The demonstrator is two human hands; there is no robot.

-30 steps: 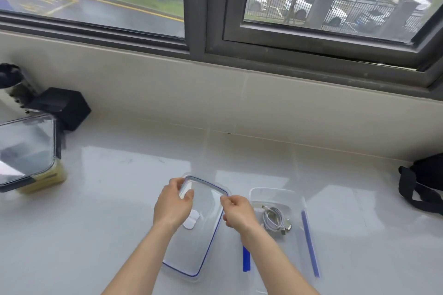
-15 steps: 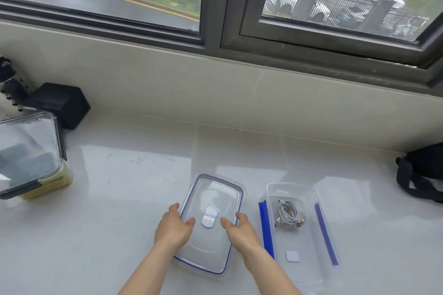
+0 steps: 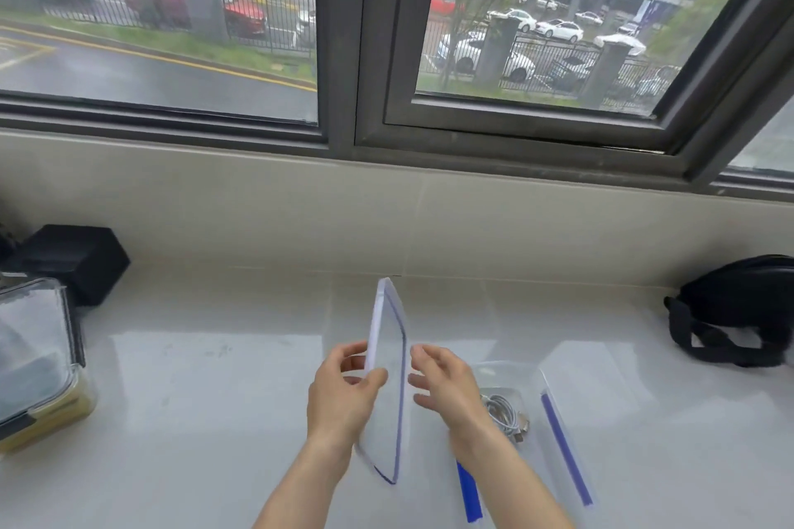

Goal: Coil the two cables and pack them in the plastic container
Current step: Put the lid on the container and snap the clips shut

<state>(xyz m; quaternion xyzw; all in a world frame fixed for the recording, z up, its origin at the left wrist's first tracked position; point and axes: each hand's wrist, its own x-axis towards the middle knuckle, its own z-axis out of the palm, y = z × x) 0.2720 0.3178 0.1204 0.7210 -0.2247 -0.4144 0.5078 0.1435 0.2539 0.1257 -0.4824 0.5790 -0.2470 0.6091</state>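
Lid (image 3: 389,374) now upright on edge, perhaps gripped by left hand (image 3: 341,395).

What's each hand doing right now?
Left hand: grips the lid, which stands on edge.
Right hand: open, fingers spread beside the lid.

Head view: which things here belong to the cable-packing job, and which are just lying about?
Job:
- lid, on edge, held by left hand
- right hand, fingers spread beside it
- clear container
- coiled cables inside

Lying about:
- black box
- black bag
- lidded container
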